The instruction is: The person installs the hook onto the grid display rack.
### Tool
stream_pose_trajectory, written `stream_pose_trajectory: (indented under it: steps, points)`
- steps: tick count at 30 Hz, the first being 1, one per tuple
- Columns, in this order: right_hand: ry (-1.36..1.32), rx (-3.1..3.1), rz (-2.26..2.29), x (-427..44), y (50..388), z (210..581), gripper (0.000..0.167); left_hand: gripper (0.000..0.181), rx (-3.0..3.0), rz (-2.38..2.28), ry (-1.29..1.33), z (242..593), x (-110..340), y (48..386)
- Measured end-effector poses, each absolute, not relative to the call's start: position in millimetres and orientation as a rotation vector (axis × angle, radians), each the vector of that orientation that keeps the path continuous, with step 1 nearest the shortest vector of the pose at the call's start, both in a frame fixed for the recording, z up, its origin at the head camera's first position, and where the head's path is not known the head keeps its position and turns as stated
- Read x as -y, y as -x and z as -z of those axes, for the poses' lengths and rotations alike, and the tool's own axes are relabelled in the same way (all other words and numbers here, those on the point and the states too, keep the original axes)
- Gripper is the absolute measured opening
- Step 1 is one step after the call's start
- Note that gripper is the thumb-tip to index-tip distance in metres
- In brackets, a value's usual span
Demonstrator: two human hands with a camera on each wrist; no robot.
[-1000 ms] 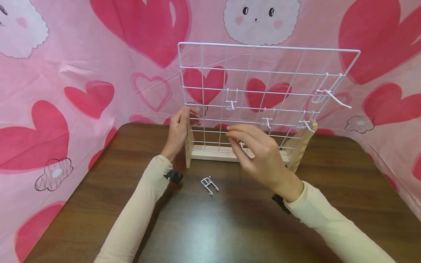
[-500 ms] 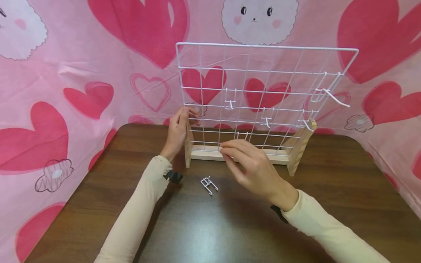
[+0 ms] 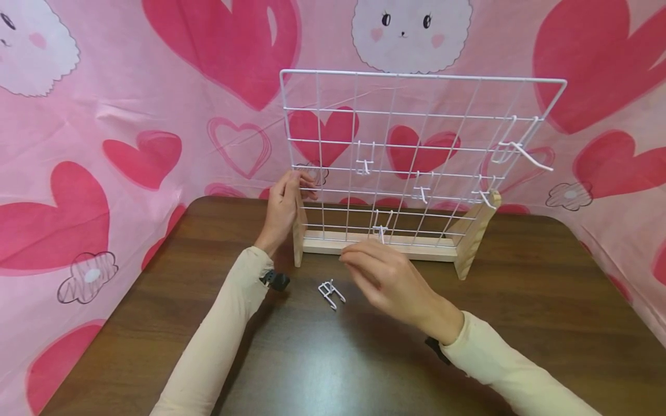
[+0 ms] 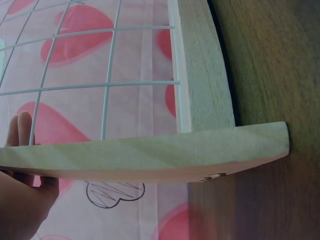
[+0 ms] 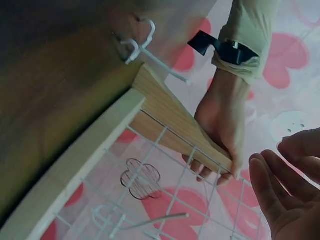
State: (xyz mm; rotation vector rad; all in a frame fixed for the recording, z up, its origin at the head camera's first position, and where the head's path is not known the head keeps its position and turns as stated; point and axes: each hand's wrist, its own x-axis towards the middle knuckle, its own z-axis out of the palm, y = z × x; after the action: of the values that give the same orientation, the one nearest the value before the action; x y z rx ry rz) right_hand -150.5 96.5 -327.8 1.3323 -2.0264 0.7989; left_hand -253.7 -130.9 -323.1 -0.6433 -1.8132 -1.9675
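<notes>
A white wire grid panel (image 3: 411,111) leans back in a wooden stand (image 3: 322,242). My left hand (image 3: 282,201) grips the stand's left side piece (image 4: 150,156), with fingers behind it. White wire hooks hang on the grid: a low one (image 3: 381,228), one left of centre (image 3: 365,166), one right of centre (image 3: 423,192), and two at the right edge. Just in front of the low hook hovers my right hand (image 3: 390,280), fingers loosely bent and nothing visible between them. In the right wrist view its thumb and fingertips stand apart. A loose white hook (image 3: 331,293) lies on the table.
The brown wooden table (image 3: 291,370) carries the stand near its back edge. Pink cloth (image 3: 145,98) with hearts hangs behind and at both sides. A long hook (image 3: 533,157) juts forward at the grid's upper right.
My right hand has drawn down and toward me from the grid, bringing the low hook into view, hung on the wires. My left hand keeps its hold on the stand.
</notes>
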Motion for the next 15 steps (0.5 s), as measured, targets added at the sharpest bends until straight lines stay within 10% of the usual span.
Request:
stream_pose_trajectory:
  steps: [15]
  points:
    - [-1.412, 2.177, -0.752, -92, 151, 355, 0.020, 0.036, 1.802, 1.965, 0.640, 324, 130, 255]
